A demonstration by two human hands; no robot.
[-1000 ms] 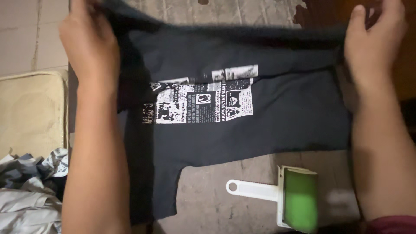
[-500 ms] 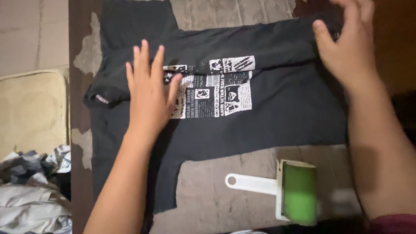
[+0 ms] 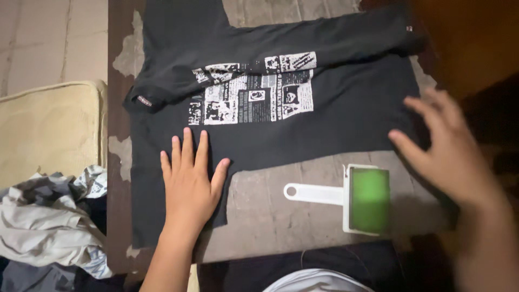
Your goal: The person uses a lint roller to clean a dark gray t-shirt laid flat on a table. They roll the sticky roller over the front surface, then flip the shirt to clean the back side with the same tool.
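The black T-shirt (image 3: 335, 121) lies spread on the worn table (image 3: 270, 211), and I start with my left hand (image 3: 190, 181): it rests flat on the cloth, palm down, fingers straight and slightly fanned, pressing the lower left part of the shirt near the table's near edge. It grasps nothing. My right hand (image 3: 446, 157) is blurred, hanging open with the fingers spread over the shirt's right edge near the table's right side; I cannot tell whether its fingertips touch the cloth, and it holds nothing.

The shirt is plain black with a white block print (image 3: 251, 94) of small panels, like newspaper clippings, in its middle. Its top strip is folded down toward me, so the fold covers the upper part of the print and runs as a slanted band from the left side up to the far right corner. A small tag (image 3: 144, 100) shows at the left end of that fold. The shirt's long axis runs left to right across the table, roughly parallel to the near edge, with one sleeve (image 3: 181, 21) reaching toward the far left corner.

Just beside the shirt's near hem, on bare table, lies a lint brush (image 3: 346, 197) with a white handle pointing left and a green pad. Off the table's left edge sit a cream cushion (image 3: 48, 130) and a heap of crumpled clothes (image 3: 48, 216).
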